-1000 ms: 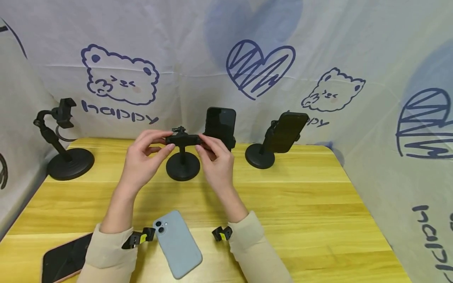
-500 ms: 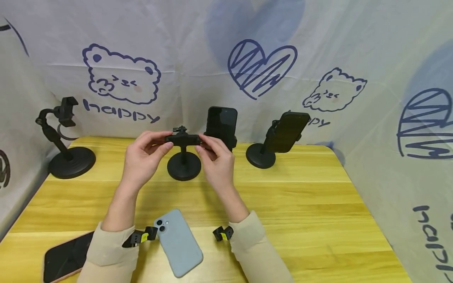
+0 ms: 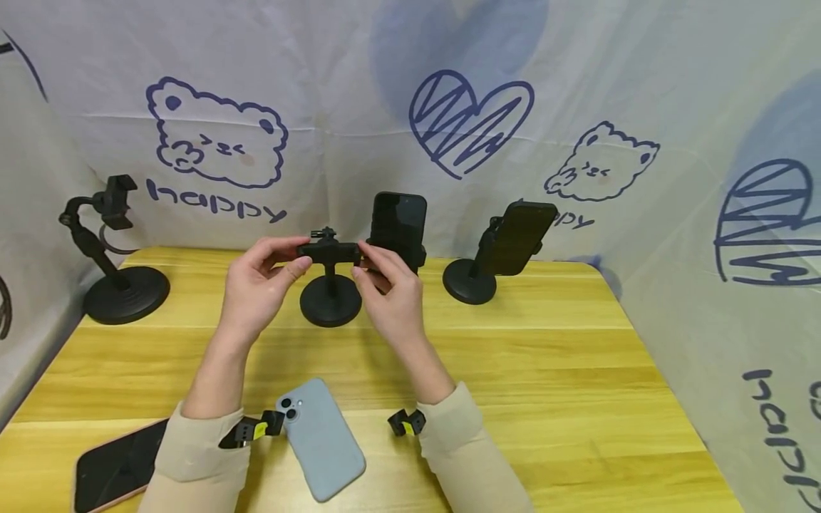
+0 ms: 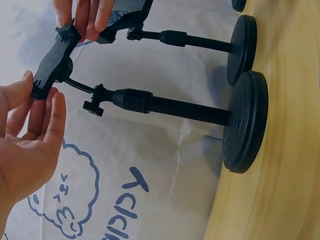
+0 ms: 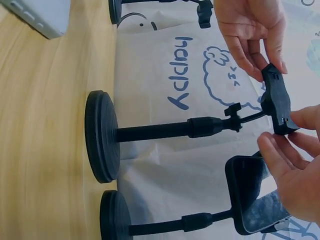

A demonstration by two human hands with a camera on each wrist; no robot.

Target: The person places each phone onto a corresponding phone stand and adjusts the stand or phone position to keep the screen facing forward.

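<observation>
A black phone stand with a round base [image 3: 330, 303] stands upright in the middle of the table. Its clamp [image 3: 329, 252] is level, facing up, and carries no phone. My left hand [image 3: 255, 288] pinches the clamp's left end between thumb and fingers. At the other end, my right hand [image 3: 394, 292] grips with its thumb below and fingers above. In the left wrist view, a thin neck and knob [image 4: 95, 103] join the clamp to the pole. The right wrist view shows both hands at opposite ends of the clamp [image 5: 276, 100].
Two stands behind and to the right hold black phones, one phone upright [image 3: 399, 221] and one phone tilted [image 3: 521, 239]. A phoneless stand [image 3: 125, 293] is at the far left. A light blue phone [image 3: 323, 442] and a pink-edged phone [image 3: 118, 467] lie near the front. Patterned cloth [image 3: 346, 92] hangs behind.
</observation>
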